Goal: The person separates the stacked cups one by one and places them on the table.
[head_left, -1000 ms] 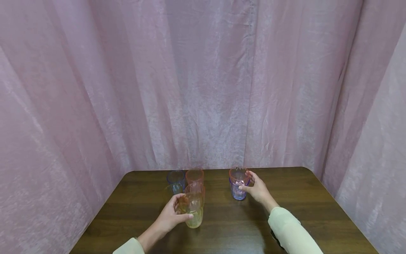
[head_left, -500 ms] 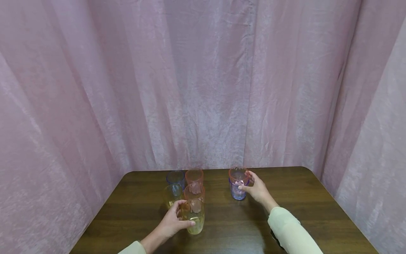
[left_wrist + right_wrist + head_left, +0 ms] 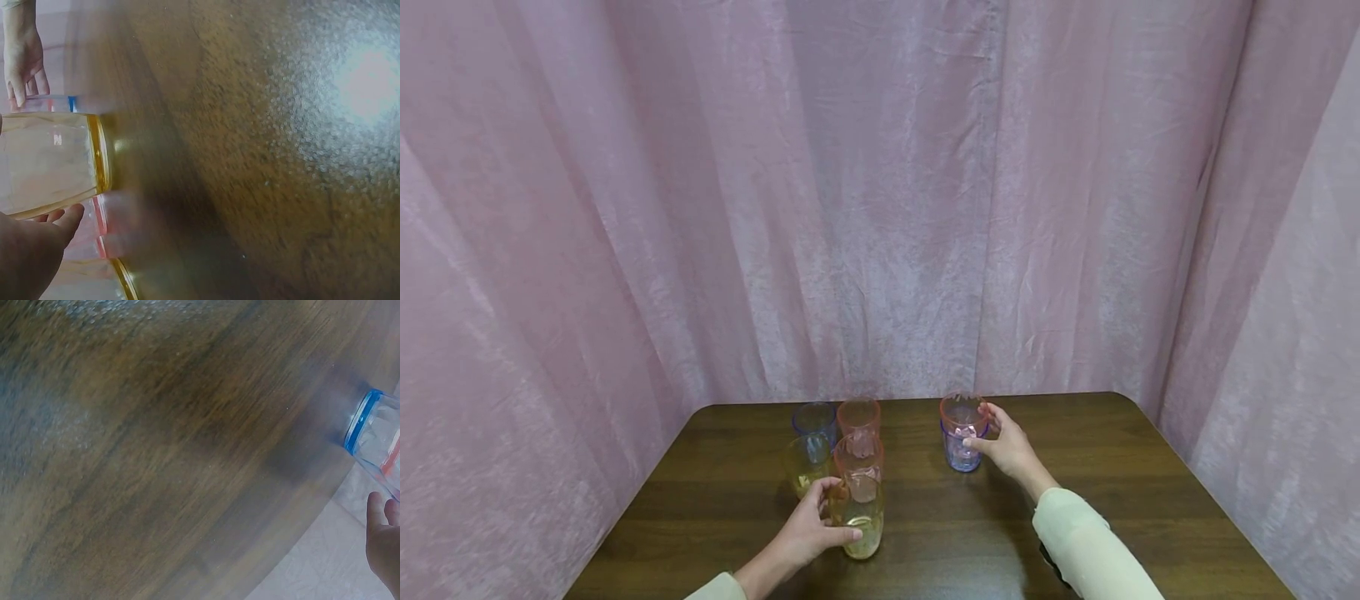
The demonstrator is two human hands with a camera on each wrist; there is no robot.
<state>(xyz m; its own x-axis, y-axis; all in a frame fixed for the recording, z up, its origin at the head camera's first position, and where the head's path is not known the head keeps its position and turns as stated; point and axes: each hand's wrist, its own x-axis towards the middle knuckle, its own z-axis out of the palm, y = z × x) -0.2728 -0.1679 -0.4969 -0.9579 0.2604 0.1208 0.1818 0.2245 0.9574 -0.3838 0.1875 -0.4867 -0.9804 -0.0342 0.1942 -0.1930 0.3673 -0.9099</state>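
Observation:
My left hand grips a clear yellow tumbler, thumb on the near side and fingers round its left. In the left wrist view the base of this yellow tumbler is at or just above the tabletop; I cannot tell which. Directly behind it stands a pink tumbler. Farther right, my right hand holds a stack of two, a pink tumbler sitting inside a blue tumbler. The blue base shows in the right wrist view, with fingertips beside the stack.
Left of centre stand another yellow tumbler, a blue tumbler and a second pink tumbler, close together. The brown wooden table ends at the back against a pink curtain.
My left hand has brought the yellow tumbler down and a little toward me, uncovering more of the pink tumbler behind and the yellow one at left. My right hand has stayed in place.

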